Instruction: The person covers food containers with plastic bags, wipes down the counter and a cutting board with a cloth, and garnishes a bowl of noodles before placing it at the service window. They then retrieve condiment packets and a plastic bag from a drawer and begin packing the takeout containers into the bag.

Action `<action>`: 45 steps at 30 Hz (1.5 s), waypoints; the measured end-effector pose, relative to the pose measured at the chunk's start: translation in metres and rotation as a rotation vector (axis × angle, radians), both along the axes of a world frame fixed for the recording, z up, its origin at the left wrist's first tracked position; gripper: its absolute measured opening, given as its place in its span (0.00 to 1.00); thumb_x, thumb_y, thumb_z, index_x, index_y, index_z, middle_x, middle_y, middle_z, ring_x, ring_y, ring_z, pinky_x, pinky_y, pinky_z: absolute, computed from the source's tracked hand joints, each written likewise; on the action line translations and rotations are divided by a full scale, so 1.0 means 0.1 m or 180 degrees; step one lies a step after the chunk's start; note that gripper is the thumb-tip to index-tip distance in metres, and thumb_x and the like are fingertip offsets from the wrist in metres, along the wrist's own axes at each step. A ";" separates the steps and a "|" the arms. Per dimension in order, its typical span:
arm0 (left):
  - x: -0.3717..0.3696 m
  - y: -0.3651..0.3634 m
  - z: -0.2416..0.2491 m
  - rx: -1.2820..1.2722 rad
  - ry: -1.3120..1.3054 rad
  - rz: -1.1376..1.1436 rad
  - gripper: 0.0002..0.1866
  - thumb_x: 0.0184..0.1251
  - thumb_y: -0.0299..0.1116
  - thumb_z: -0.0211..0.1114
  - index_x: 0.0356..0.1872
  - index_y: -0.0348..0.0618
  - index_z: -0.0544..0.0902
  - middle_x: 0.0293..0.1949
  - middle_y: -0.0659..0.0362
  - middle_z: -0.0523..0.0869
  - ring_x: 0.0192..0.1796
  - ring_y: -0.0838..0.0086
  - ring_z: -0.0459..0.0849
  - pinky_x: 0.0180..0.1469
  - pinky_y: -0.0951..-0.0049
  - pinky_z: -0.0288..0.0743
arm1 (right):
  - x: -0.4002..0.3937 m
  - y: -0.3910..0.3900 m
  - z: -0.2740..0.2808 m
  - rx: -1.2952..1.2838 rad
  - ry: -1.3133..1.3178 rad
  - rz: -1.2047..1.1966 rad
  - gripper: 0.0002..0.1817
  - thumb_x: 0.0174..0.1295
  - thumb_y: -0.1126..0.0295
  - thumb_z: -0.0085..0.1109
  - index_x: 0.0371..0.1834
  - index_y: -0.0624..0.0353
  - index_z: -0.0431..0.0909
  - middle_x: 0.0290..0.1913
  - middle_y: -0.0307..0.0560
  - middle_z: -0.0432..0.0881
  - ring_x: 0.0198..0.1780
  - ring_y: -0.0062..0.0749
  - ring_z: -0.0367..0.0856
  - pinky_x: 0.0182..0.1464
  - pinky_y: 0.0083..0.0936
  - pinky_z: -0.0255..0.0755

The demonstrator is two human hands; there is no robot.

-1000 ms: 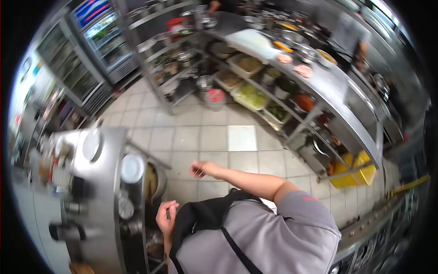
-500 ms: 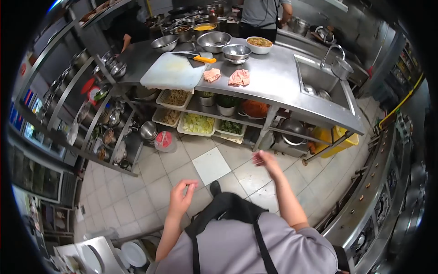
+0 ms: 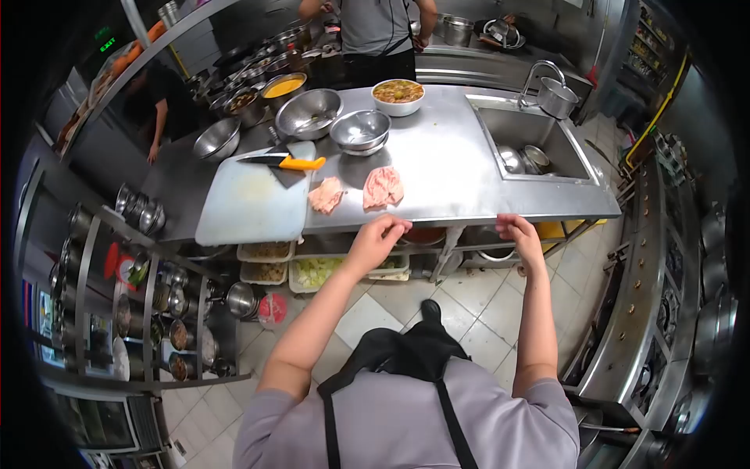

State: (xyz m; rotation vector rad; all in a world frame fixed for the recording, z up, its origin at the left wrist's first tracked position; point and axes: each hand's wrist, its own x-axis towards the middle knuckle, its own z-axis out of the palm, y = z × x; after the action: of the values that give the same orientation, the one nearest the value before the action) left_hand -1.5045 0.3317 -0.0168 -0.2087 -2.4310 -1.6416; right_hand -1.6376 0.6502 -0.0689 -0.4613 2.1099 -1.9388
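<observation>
My left hand is raised just short of the steel counter's front edge, below the pieces of raw meat. Its fingers are loosely bent, with nothing visible in them. My right hand hovers near the same edge farther right, empty, fingers half curled and apart. Two pale pink pieces of raw meat lie on the counter: a larger piece and a smaller piece to its left. Beside them is a white cutting board. A knife with an orange handle rests across its upper right corner, over a dark flat item.
Steel bowls and a white bowl of food stand behind the meat. A sink is at the right. Two people work beyond the counter. Food containers fill the shelf below; a stove runs along the right.
I have moved closer to the counter. Both hands have come forward to its front edge. The person behind the counter is now more fully in view.
</observation>
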 end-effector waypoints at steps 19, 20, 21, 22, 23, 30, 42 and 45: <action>-4.01 -0.40 -0.98 0.0156 -0.0277 0.2752 0.47 0.47 0.28 0.67 0.64 0.26 0.46 0.63 0.37 0.53 0.65 0.48 0.56 0.66 0.64 0.55 | -5.29 -2.95 -0.76 -0.1172 -0.0619 0.0329 0.17 0.63 0.77 0.43 0.56 0.65 0.68 0.55 0.48 0.72 0.57 0.35 0.70 0.58 0.31 0.65; -4.07 -0.45 -1.01 0.0188 -0.0327 0.2707 0.49 0.47 0.29 0.68 0.64 0.24 0.43 0.64 0.35 0.51 0.66 0.46 0.54 0.67 0.65 0.52 | -5.37 -3.05 -0.77 -0.1218 -0.0756 0.0355 0.18 0.63 0.78 0.42 0.57 0.64 0.66 0.55 0.48 0.71 0.57 0.35 0.70 0.58 0.31 0.65; -4.14 -0.49 -1.02 0.0115 -0.0335 0.2819 0.50 0.47 0.29 0.68 0.64 0.24 0.42 0.64 0.35 0.49 0.67 0.47 0.52 0.68 0.65 0.51 | -5.47 -3.13 -0.77 -0.1278 -0.0883 0.0344 0.19 0.63 0.78 0.42 0.58 0.64 0.65 0.56 0.47 0.71 0.57 0.35 0.70 0.59 0.31 0.64; -4.21 -0.52 -1.04 0.0105 -0.0359 0.2900 0.52 0.45 0.30 0.69 0.64 0.25 0.40 0.65 0.35 0.48 0.67 0.47 0.51 0.68 0.65 0.50 | -5.53 -3.21 -0.78 -0.1308 -0.0887 0.0519 0.20 0.64 0.78 0.40 0.60 0.64 0.63 0.57 0.49 0.70 0.58 0.36 0.70 0.58 0.31 0.66; -4.27 -0.56 -1.07 0.0096 -0.0382 0.2965 0.55 0.44 0.31 0.71 0.65 0.26 0.38 0.65 0.36 0.48 0.68 0.48 0.50 0.68 0.65 0.49 | -5.56 -3.29 -0.81 -0.1312 -0.0998 0.0614 0.20 0.64 0.79 0.40 0.60 0.64 0.63 0.57 0.50 0.70 0.56 0.36 0.71 0.57 0.31 0.68; -4.51 -0.80 -1.11 0.0170 -0.0213 0.2901 0.68 0.30 0.44 0.79 0.66 0.32 0.34 0.67 0.37 0.46 0.70 0.49 0.46 0.69 0.63 0.47 | -5.70 -3.65 -0.88 -0.1606 -0.1818 0.1381 0.18 0.65 0.70 0.37 0.54 0.67 0.68 0.49 0.58 0.76 0.48 0.43 0.78 0.48 0.37 0.76; -4.61 -0.82 -1.02 -0.0015 -0.0040 0.3100 0.73 0.22 0.44 0.82 0.64 0.31 0.32 0.64 0.36 0.45 0.67 0.45 0.48 0.68 0.55 0.47 | -5.39 -3.45 -0.85 -0.1743 -0.1819 0.1081 0.18 0.66 0.70 0.35 0.55 0.67 0.66 0.51 0.58 0.74 0.51 0.43 0.76 0.51 0.37 0.74; -4.55 -0.77 -1.04 0.0173 0.0031 0.2962 0.73 0.22 0.44 0.82 0.64 0.31 0.32 0.64 0.36 0.45 0.67 0.45 0.48 0.68 0.54 0.48 | -5.26 -3.33 -0.87 -0.1869 -0.1800 0.0921 0.19 0.66 0.69 0.34 0.55 0.67 0.66 0.51 0.58 0.74 0.51 0.43 0.76 0.52 0.38 0.74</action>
State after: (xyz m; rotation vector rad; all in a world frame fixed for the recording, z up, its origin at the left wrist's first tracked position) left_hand -1.9591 0.2550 -0.1207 0.7948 -1.9517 -1.2270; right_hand -2.1634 0.3172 -0.1554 -0.2500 1.0644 -2.1559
